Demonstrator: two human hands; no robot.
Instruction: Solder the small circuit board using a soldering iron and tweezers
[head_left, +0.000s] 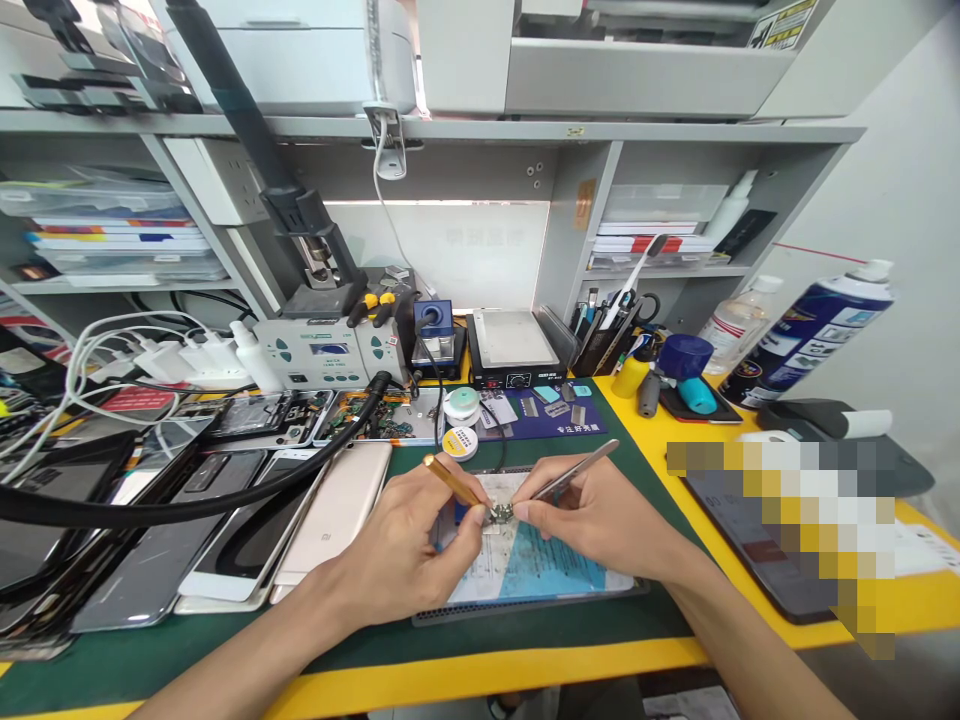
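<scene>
My left hand (409,545) grips a thin gold-coloured tool (450,480), its tip angled down to a small circuit part (500,514). My right hand (600,515) pinches silver tweezers (574,470) whose points meet the same part from the right. The part lies on a blue and white work mat (540,570) on the green bench surface, between both hands.
Several phones and screens (225,530) are stacked on the left. A black hose (225,495) crosses them. A soldering station (322,355), a hot plate (514,350), a tool cup (604,345), bottles and a spray can (814,330) line the back and right. A tablet (757,530) lies right.
</scene>
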